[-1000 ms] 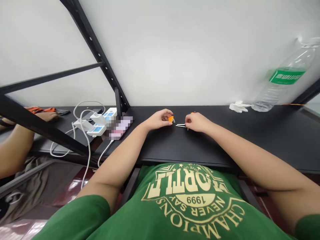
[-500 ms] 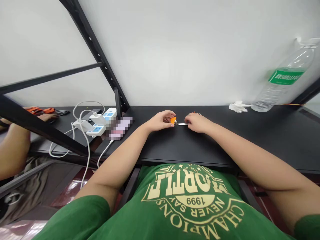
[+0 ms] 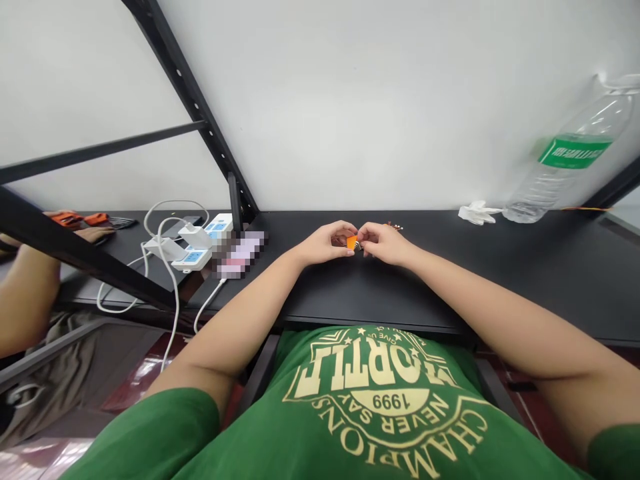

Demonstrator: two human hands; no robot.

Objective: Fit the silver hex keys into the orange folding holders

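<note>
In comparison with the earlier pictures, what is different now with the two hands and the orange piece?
The right hand has moved left, toward the left hand, and its fingers now meet the orange piece. The orange piece has shifted slightly right, still in the left hand. Bottle and crumpled tissue stayed.

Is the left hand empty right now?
No, the left hand has its fingers closed on the orange holder, with the right hand close beside it.
</note>
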